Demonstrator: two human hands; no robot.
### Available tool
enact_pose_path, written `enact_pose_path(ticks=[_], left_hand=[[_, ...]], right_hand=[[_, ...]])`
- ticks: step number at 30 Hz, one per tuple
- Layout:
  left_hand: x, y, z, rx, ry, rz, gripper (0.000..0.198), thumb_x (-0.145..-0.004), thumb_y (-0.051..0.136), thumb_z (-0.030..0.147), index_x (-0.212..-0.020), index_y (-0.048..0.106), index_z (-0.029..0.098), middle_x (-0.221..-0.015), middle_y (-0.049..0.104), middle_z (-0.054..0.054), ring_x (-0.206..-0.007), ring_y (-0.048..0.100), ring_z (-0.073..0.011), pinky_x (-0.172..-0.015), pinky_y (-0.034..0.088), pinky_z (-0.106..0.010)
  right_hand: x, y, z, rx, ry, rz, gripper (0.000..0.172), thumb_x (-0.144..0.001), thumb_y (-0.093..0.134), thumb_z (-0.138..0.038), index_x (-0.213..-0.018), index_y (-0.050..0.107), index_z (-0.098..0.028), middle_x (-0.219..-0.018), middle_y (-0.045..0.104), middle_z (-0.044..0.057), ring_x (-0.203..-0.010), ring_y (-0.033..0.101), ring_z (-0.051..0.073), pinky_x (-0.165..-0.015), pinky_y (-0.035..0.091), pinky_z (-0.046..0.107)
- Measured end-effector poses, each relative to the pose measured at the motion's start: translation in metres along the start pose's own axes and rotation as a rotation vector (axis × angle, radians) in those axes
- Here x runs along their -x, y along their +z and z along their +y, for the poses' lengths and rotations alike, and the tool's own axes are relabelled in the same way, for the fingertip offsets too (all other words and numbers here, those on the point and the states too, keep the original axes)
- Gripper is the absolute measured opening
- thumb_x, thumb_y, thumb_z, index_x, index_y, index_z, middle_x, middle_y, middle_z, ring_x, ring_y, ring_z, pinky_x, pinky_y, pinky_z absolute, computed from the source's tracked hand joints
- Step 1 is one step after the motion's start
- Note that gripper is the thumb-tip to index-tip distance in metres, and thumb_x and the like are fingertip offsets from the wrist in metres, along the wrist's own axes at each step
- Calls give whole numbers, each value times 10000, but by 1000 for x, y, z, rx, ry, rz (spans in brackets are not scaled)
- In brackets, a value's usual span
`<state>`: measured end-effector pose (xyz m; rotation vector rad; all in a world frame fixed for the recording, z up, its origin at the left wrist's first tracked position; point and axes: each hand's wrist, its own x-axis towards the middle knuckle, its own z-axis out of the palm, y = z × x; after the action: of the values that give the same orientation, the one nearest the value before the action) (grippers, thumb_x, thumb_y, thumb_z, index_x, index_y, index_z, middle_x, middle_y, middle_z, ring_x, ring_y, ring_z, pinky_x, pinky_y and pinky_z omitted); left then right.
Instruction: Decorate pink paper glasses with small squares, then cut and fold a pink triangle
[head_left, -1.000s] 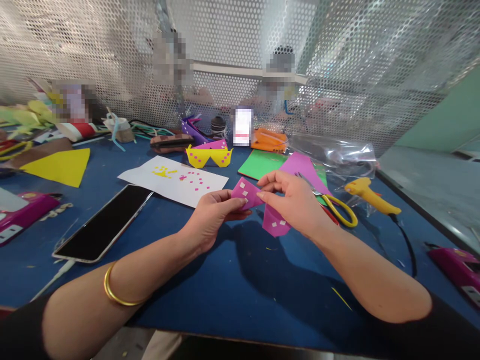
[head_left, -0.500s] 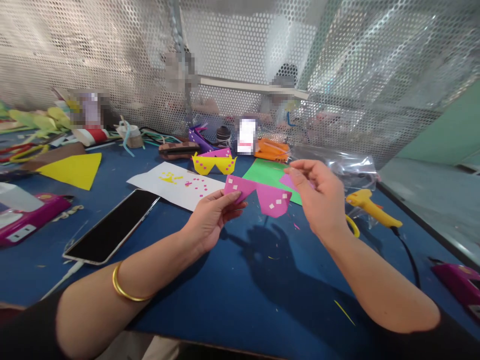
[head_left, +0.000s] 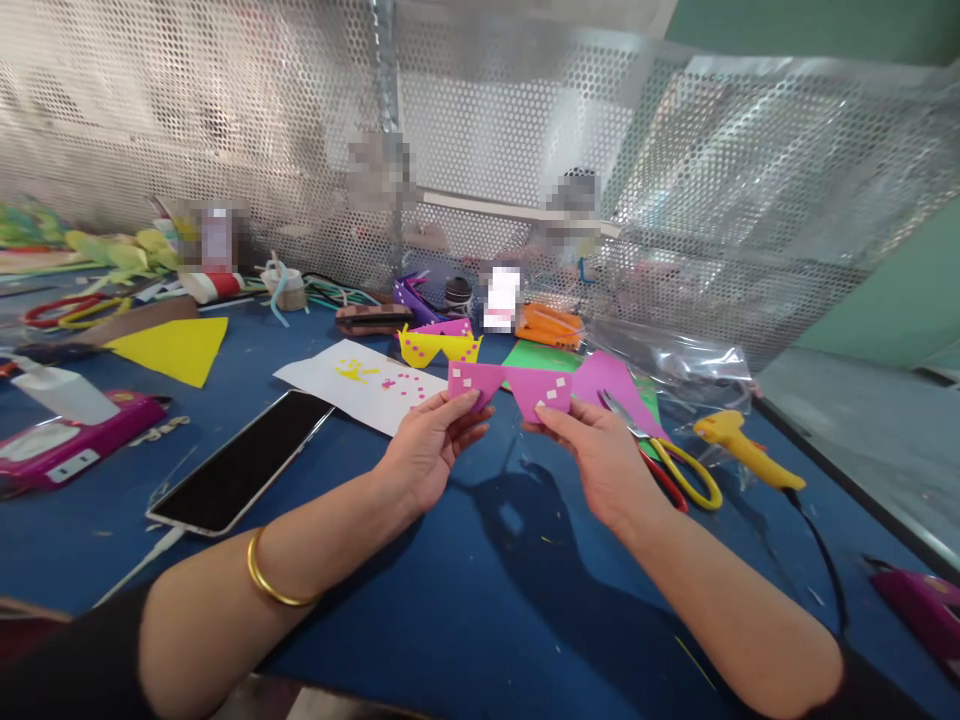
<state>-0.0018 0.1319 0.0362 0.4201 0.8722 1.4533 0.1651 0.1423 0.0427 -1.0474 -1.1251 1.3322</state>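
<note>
1. Pink paper glasses [head_left: 517, 385], dotted with small white squares, are held level above the blue table [head_left: 480, 590], stretched between the two hands
2. Left hand [head_left: 427, 450] pinches the left lens piece, with thumb and fingers closed on its lower edge; a gold bangle [head_left: 270, 580] sits on that forearm
3. Right hand [head_left: 600, 455] grips the right lens piece the same way, fingertips clamped on its lower corner
4. Just behind the held piece lie yellow paper glasses [head_left: 439, 347] with pink squares, at the far edge of a white sheet [head_left: 352, 380] that carries small yellow and pink bits
5. To the right, a pink sheet [head_left: 611, 380] overlaps a green sheet [head_left: 540, 355]; scissors [head_left: 675, 465] with yellow and red handles rest on them, and a yellow glue gun [head_left: 739, 445] lies just beyond
6. To the left, a black phone [head_left: 244, 460] lies face up with its screen dark, near the left forearm
7. Along the far side of the table stands a perforated metal screen [head_left: 225, 130]
</note>
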Motion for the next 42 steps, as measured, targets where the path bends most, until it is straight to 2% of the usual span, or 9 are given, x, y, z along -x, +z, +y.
enact_pose_path(ticks=[3,6,10,15,23,27,33,42], left_hand=[[2,1,-1,18,-32,-14,44,-756,697,87,-787,724,100,-777,754,-54,-686,719,-161,-564,577,-208],[2,1,-1,27,-47,-2,59,-768,667,96,-762,725,93,-759,755,-69,-678,720,-174,-560,580,-222],[0,-2,-2,-34,-11,-18,70,-713,742,88,-781,739,101,-748,752,-47,-673,711,-149,-558,574,-194],[0,-2,-3,-62,20,-40,73,-741,725,79,-803,745,112,-770,753,-44,-676,707,-134,-564,576,-183],[0,-1,-3,-90,13,-12,98,-747,711,50,-811,740,118,-767,746,-35,-671,704,-125,-565,573,-178],[0,-1,-2,-101,26,-10,100,-751,716,70,-830,738,128,-791,746,-33,-671,699,-120,-562,567,-180],[1,-3,-2,-132,44,-69,152,-714,763,125,-864,739,129,-873,752,-52,-702,701,-134,-589,565,-202],[3,-2,-1,-164,40,-46,144,-699,775,140,-839,739,139,-813,750,-43,-710,689,-129,-610,542,-205]], right_hand=[[-3,-3,3,23,-30,52,209,-624,794,-335,-771,756,-192,-737,737,27,-717,664,173,-825,503,361],[-6,-5,6,28,-43,35,191,-638,781,-331,-764,755,-190,-720,729,25,-705,654,168,-812,499,356],[-7,-5,8,27,-42,16,183,-642,779,-320,-773,755,-194,-734,731,17,-709,646,157,-819,488,339],[-7,-4,8,16,-39,9,171,-657,769,-330,-760,750,-195,-729,729,17,-707,637,156,-811,482,339],[-7,-4,6,-1,-59,-3,128,-663,762,-315,-725,746,-204,-739,732,13,-737,634,158,-820,468,326],[-7,-4,6,-9,-60,-25,121,-663,754,-293,-754,749,-214,-768,734,7,-755,639,158,-835,462,326],[-9,-6,8,-22,-87,4,111,-651,747,-274,-746,737,-218,-748,726,2,-742,636,162,-826,465,332],[-8,-4,7,-24,-65,-25,138,-680,742,-327,-745,732,-206,-772,735,20,-748,647,169,-803,473,331]])
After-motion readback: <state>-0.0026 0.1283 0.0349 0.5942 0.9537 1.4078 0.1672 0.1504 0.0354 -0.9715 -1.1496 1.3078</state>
